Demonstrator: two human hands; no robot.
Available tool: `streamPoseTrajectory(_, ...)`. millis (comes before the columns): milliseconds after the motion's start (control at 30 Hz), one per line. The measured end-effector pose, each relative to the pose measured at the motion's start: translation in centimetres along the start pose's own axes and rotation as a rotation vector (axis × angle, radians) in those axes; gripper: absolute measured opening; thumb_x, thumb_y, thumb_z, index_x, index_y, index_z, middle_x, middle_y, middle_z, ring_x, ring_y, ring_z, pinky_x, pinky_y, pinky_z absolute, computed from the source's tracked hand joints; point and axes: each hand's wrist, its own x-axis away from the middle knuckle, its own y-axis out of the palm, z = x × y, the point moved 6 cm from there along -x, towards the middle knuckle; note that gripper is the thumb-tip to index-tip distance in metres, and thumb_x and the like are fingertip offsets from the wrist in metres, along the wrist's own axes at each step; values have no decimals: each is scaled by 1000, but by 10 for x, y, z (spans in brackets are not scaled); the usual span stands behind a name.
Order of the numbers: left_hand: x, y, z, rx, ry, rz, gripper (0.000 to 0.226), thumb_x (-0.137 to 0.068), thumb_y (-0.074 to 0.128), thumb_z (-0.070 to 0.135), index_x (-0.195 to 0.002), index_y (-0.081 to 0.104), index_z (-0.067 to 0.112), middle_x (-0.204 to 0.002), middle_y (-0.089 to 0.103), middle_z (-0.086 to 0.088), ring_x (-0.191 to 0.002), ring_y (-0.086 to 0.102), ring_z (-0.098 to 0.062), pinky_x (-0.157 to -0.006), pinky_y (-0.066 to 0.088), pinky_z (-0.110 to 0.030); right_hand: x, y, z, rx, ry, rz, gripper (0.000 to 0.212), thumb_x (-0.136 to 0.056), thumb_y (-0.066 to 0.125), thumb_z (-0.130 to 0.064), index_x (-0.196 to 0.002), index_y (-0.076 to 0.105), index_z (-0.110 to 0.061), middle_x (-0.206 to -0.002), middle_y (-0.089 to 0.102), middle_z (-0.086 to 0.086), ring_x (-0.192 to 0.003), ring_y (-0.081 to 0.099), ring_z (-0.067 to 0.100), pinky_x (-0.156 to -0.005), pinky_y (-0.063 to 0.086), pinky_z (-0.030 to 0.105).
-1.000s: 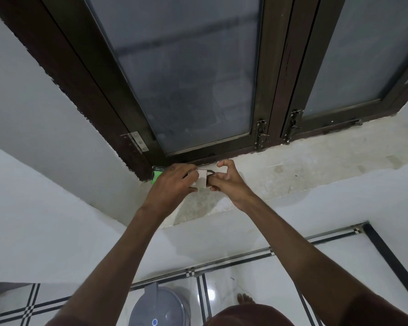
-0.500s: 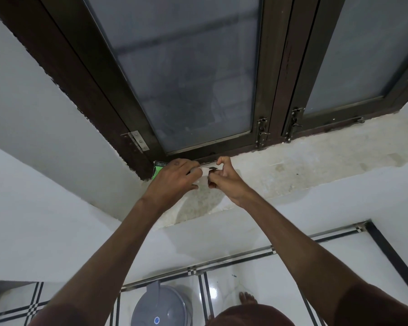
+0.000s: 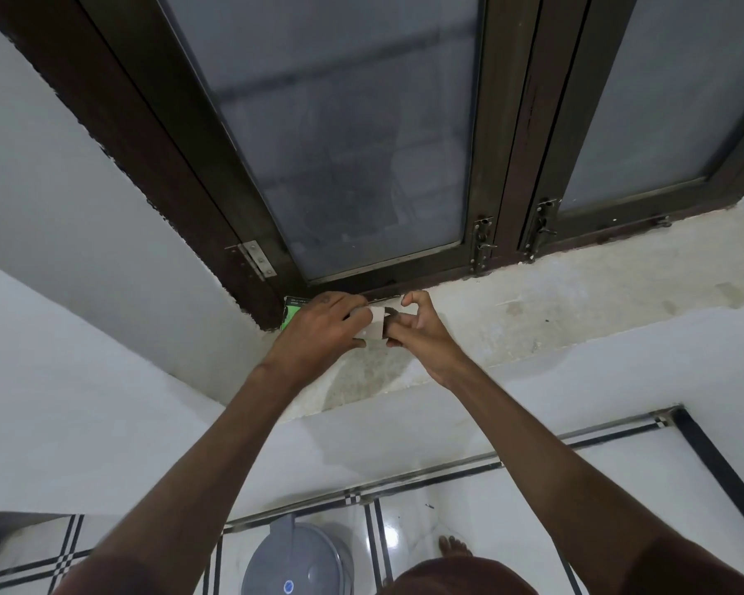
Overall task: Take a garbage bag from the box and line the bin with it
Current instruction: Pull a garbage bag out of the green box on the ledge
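Observation:
A green garbage bag box point(image 3: 294, 311) lies on the window sill point(image 3: 555, 302) in the left corner, mostly hidden under my left hand point(image 3: 323, 328). My left hand grips the box's pale open end point(image 3: 375, 323). My right hand point(image 3: 417, 332) pinches something dark at that opening with thumb and fingers; what it is cannot be made out. The grey bin point(image 3: 295, 560), its lid closed, stands on the floor below between my arms.
A dark-framed window with frosted glass point(image 3: 353, 156) rises right behind the sill, with latches point(image 3: 482, 246) at its base. White walls meet at the left. The tiled floor point(image 3: 512, 508) and my bare foot point(image 3: 454, 545) show at the bottom.
Both hands stay at the box's end and have dropped slightly from half a second ago. The pale flap shows again between them. Arms are otherwise in the same place.

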Motion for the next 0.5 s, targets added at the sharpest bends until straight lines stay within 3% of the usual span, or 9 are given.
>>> streamPoseTrajectory(133, -2, 2, 2, 20, -20, 14, 49, -58, 94, 23, -97, 69, 8, -107, 71, -15, -95, 69, -34, -80, 58, -39, -2, 1, -5, 36, -25, 32, 44, -90, 67, -6, -113, 34, -23, -105, 73, 14, -93, 66, 20, -78, 55, 28)
streamPoseTrajectory(300, -1, -6, -3, -5, 23, 70, 47, -61, 92, 25, -96, 67, 5, -106, 69, -15, -94, 66, -32, -77, 56, -36, -8, 10, -15, 4, -54, -63, 40, -91, 53, 7, -109, 29, -19, -82, 61, 1, -77, 52, 13, -69, 44, 27)
streamPoseTrajectory(500, -3, -11, -12, -58, 86, 41, 49, -68, 88, 26, -104, 64, 4, -111, 67, -16, -98, 65, -33, -75, 58, -40, -14, 16, -18, 14, -76, -82, 37, -92, 49, 9, -103, 27, -19, -79, 51, -1, -75, 46, 10, -63, 41, 23)
